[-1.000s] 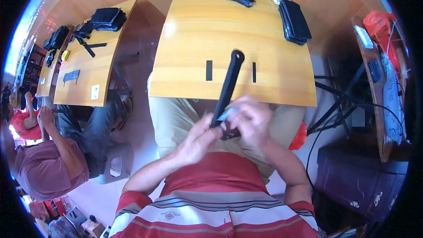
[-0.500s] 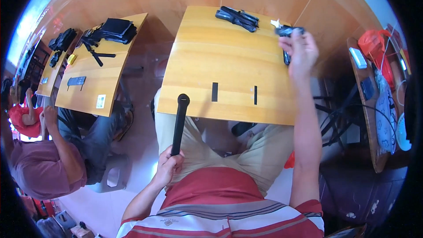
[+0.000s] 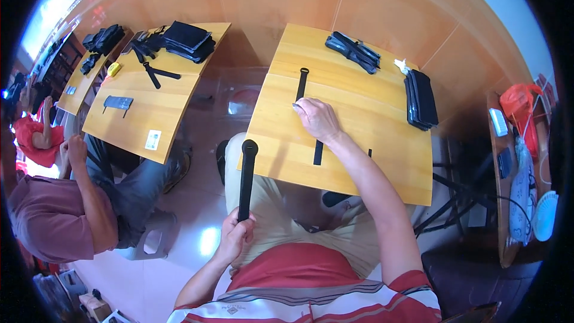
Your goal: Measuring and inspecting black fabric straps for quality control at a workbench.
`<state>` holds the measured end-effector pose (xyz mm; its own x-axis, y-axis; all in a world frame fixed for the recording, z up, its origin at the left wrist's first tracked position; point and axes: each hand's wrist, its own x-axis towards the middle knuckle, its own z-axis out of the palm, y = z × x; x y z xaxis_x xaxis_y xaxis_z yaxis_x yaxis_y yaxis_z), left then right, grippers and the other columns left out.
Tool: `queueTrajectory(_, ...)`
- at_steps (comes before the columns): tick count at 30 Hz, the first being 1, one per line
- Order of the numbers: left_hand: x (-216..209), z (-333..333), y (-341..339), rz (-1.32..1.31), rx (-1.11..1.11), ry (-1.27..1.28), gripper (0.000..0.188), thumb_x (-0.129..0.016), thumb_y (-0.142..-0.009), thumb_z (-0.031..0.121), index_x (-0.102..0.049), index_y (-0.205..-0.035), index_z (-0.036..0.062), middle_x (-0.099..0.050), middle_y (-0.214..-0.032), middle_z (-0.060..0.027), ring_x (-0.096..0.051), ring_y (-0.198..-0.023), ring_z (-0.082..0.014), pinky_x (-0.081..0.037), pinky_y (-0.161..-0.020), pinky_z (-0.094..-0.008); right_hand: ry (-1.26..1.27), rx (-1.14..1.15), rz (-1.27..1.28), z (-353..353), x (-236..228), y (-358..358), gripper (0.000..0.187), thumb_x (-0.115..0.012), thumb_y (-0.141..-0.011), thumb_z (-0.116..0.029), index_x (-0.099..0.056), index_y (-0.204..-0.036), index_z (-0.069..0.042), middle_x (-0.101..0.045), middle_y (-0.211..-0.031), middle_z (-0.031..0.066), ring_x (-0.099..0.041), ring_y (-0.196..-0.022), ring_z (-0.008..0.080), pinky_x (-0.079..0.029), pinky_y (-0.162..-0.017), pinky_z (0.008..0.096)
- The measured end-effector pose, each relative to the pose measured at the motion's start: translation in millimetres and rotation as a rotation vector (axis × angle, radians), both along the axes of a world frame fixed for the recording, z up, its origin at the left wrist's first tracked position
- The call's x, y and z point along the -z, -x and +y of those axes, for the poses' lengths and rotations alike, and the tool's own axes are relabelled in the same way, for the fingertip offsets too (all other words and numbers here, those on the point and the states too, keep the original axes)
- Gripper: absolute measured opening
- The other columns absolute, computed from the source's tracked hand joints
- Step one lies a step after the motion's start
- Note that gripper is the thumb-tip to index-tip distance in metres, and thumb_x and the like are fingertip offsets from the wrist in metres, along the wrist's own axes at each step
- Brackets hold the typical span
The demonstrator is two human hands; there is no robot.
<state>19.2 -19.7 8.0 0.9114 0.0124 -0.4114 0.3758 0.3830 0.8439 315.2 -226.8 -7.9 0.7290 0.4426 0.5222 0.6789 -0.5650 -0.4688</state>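
My left hand [image 3: 236, 238] is closed round the lower end of a black strap [image 3: 246, 182], held upright in front of the table's near edge, its rounded ring end up. Over the left part of the wooden table [image 3: 275, 137], my right hand [image 3: 320, 121] is closed at the near end of a second black strap [image 3: 302, 84]. That strap points away from me, its ring end farthest; my fingers hide its near end. Close to my right wrist lies a short black strip [image 3: 317, 152]. Another thin dark strip [image 3: 370, 154] is partly covered by my forearm.
A bundle of black straps [image 3: 353, 52] and a stack of flat black pieces [image 3: 421, 100] lie along the far side, with a crumpled white scrap [image 3: 401, 66]. Left, a person [image 3: 60, 215] sits at another table [image 3: 143, 113] bearing black pieces. A side shelf [image 3: 501, 203] stands right.
My right hand has come from the far right corner to the left part of the table, where a second strap now shows. My left hand still holds its strap upright.
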Motion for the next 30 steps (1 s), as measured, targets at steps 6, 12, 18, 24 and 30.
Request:
queueTrajectory(6, 14.0, 9.9, -6.2, -0.023, 0.027, 0.031, 0.007, -0.051, -0.09, 0.007, -0.053, -0.096, 0.0038, -0.045, -0.068, 0.001, -0.042, -0.053, -0.0065, -0.035, -0.047, -0.0228, 0.291, -0.051, -0.031, -5.5, -9.0, -7.6, 0.031, -0.065, -0.09, -0.035, -0.07, -0.1, -0.006, -0.07, -0.104, 0.011, -0.062, -0.104, 0.0306, -0.051, -0.086, 0.0421)
queueTrajectory(12, 14.6, 15.4, -13.9, -0.043, 0.042, 0.021, 0.007, -0.052, -0.09, 0.008, -0.054, -0.096, 0.0046, -0.046, -0.07, 0.002, -0.043, -0.055, -0.0057, -0.034, -0.049, -0.0216, 0.241, 0.076, 0.042, 2.0, 4.2, -23.5, 0.048, -0.066, -0.087, -0.045, -0.068, -0.11, -0.002, -0.062, -0.125, 0.0178, -0.056, -0.119, 0.0338, -0.046, -0.1, 0.0409)
queueTrajectory(18, 15.1, 22.0, -18.1, -0.045, 0.048, 0.01, 0.007, -0.052, -0.091, 0.009, -0.054, -0.096, 0.0045, -0.048, -0.07, 0.0019, -0.044, -0.056, -0.0057, -0.035, -0.05, -0.0217, 0.291, 0.038, 0.062, 25.3, 5.6, -39.7, 0.049, -0.063, -0.089, -0.037, -0.062, -0.116, 0.004, -0.053, -0.134, 0.0254, -0.048, -0.127, 0.0388, -0.04, -0.107, 0.0434)
queueTrajectory(24, 18.4, 24.3, -20.3, -0.08, 0.041, 0.021, 0.017, -0.051, -0.096, 0.017, -0.055, -0.105, 0.003, -0.048, -0.071, 0.0015, -0.044, -0.059, -0.0065, -0.037, -0.053, -0.0224, 0.315, -0.003, 0.072, 46.8, 3.1, -62.4, 0.046, -0.062, -0.089, -0.032, -0.06, -0.119, 0.003, -0.052, -0.137, 0.0224, -0.045, -0.13, 0.0376, -0.036, -0.11, 0.0425)
queueTrajectory(30, 14.9, 24.7, -25.6, -0.11, 0.017, 0.125, 0.043, -0.041, -0.103, 0.038, -0.052, -0.121, -0.0001, -0.05, -0.08, -0.0016, -0.046, -0.067, -0.0088, -0.039, -0.06, -0.0236, 0.383, 0.0, 0.142, 53.2, -3.0, -73.6, 0.048, -0.057, -0.092, -0.035, -0.058, -0.123, 0.002, -0.048, -0.142, 0.0204, -0.041, -0.134, 0.0361, -0.036, -0.11, 0.0443)
